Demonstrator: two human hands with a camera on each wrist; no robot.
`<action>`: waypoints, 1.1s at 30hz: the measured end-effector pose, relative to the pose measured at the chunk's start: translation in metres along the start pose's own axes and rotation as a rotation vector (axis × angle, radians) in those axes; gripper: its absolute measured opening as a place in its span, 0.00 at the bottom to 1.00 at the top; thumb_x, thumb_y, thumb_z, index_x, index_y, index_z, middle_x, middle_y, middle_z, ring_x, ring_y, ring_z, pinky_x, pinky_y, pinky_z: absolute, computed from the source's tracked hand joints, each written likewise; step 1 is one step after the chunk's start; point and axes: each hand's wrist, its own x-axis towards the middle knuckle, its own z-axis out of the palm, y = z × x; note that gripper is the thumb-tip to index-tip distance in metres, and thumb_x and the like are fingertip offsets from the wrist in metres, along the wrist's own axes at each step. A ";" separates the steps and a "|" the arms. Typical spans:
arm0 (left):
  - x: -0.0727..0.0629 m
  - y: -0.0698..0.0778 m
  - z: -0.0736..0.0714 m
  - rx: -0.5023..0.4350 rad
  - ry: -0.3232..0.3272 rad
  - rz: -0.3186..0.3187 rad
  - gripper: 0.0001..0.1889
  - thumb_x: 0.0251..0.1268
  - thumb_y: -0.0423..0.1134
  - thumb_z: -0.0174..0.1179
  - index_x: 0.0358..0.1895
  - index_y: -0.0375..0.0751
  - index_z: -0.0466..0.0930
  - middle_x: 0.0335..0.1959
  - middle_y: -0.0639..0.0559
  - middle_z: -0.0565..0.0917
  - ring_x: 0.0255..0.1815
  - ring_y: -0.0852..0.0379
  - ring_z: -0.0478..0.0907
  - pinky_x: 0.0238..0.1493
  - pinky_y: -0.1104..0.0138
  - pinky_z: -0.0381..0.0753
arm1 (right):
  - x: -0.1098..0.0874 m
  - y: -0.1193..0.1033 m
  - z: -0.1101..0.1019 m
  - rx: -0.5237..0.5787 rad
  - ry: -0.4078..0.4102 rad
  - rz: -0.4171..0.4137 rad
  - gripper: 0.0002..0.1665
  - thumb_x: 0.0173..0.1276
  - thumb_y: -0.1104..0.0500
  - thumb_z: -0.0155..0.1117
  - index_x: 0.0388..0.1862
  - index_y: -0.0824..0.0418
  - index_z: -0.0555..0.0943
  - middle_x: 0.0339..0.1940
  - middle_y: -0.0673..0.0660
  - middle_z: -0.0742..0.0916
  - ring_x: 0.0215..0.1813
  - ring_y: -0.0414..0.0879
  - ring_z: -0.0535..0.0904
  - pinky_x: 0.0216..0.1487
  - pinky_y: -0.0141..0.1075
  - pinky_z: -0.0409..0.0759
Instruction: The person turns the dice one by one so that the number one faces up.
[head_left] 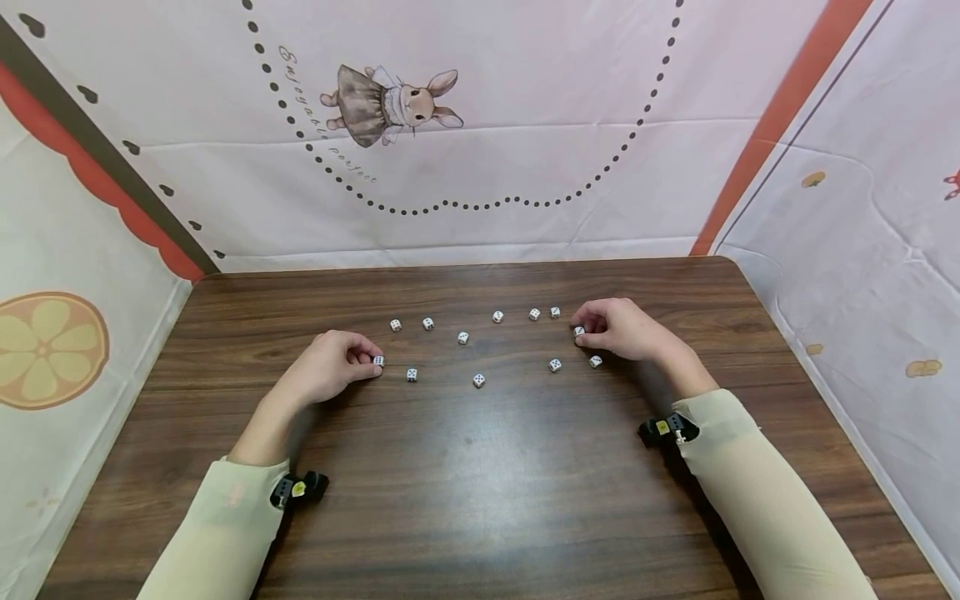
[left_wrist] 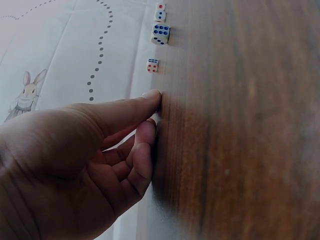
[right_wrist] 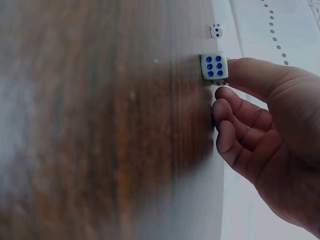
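At the left of the loose dice, my left hand (head_left: 328,367) pinches a white die (head_left: 378,361) between thumb and fingers, low at the table. That die is hidden behind the thumb in the left wrist view. Just right of it lies another die (head_left: 412,375). My right hand (head_left: 624,330) pinches a die (head_left: 579,331) at the right end of the back dice. A separate die (head_left: 596,362) lies nearer me, below the right fingers; in the right wrist view a die (right_wrist: 214,66) showing six blue pips stands in front of the thumb.
More dice lie scattered between the hands, among them one at the back (head_left: 498,317) and one nearer me (head_left: 479,381). The brown wooden table (head_left: 472,483) meets a printed cloth wall (head_left: 480,167) at its far edge. Cloth also hangs at both sides.
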 end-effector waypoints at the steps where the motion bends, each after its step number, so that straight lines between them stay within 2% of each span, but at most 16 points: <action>1: 0.000 0.000 0.000 0.000 0.000 0.000 0.04 0.69 0.36 0.73 0.43 0.43 0.90 0.33 0.54 0.83 0.35 0.54 0.78 0.40 0.61 0.77 | 0.000 0.000 0.000 0.000 0.001 0.003 0.13 0.68 0.62 0.78 0.50 0.60 0.88 0.30 0.49 0.84 0.34 0.44 0.79 0.40 0.43 0.77; 24: 0.000 0.000 0.000 0.001 0.006 -0.009 0.04 0.68 0.37 0.73 0.42 0.44 0.90 0.32 0.54 0.83 0.34 0.54 0.77 0.39 0.61 0.76 | 0.000 -0.005 0.000 0.011 -0.008 0.011 0.06 0.71 0.64 0.74 0.45 0.60 0.87 0.31 0.49 0.86 0.36 0.44 0.80 0.40 0.42 0.78; 33: 0.001 0.000 0.000 0.008 0.002 -0.006 0.04 0.68 0.37 0.73 0.43 0.44 0.90 0.32 0.54 0.83 0.35 0.54 0.77 0.39 0.60 0.76 | -0.002 -0.001 0.001 0.026 0.008 0.007 0.06 0.71 0.63 0.75 0.44 0.57 0.87 0.32 0.48 0.86 0.37 0.44 0.82 0.42 0.41 0.79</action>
